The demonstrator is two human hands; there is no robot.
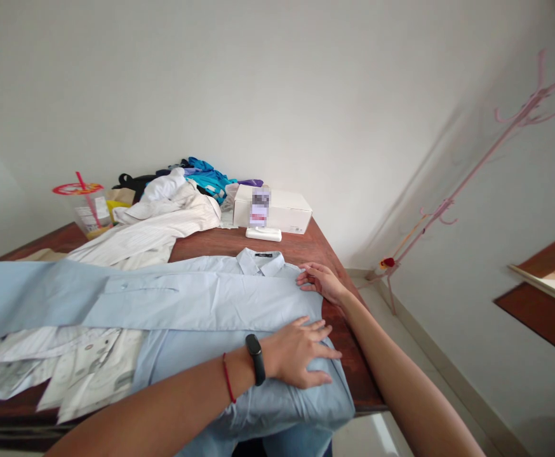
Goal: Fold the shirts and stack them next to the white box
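A light blue shirt [177, 304] lies flat on the dark wooden table [348, 374], collar toward the far side and one sleeve folded across to the left. My left hand [301, 352] rests flat on the shirt's right side near the table edge, fingers spread; a black band and a red string sit on its wrist. My right hand [320, 279] lies palm down on the shirt's shoulder beside the collar [261, 260], fingers stretched out. Neither hand holds anything.
A heap of white and coloured clothes [163, 216] sits at the back of the table, beside a white box [272, 209] and a plastic cup with a pink straw [89, 209]. Paper sheets [68, 374] lie at the left front. A pink coat stand [449, 203] leans by the wall.
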